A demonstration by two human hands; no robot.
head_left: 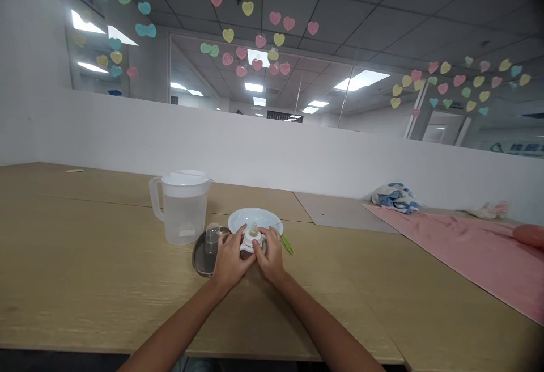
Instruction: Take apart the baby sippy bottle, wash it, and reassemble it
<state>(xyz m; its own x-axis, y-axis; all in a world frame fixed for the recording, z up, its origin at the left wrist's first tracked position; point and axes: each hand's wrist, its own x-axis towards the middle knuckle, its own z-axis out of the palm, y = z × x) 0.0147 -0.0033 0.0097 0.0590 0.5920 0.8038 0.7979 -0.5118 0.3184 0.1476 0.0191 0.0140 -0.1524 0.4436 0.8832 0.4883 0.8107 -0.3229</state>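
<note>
A white baby bottle top (pixel 254 238) with a clear teat and side handles is held between my two hands over the table. My left hand (pixel 230 256) has its fingers curled round the left side of it. On the right side, my right hand (pixel 269 252) grips it, with the thumb pressed on the front. Beneath and left of my left hand lies a dark metal tray (pixel 198 260), bearing a clear plastic cup or cap (pixel 212 237). Just behind my hands is a white dish (pixel 250 213). A green handle (pixel 288 244) sticks out at its right. Whatever is below the bottle top is hidden.
A translucent lidded pitcher (pixel 185 213) stands left of the tray. Farther right are a blue and white cloth (pixel 395 197), a pink sheet (pixel 467 247) and an orange-red object (pixel 528 236). A white wall (pixel 255 151) with windows borders the wooden table (pixel 106 270).
</note>
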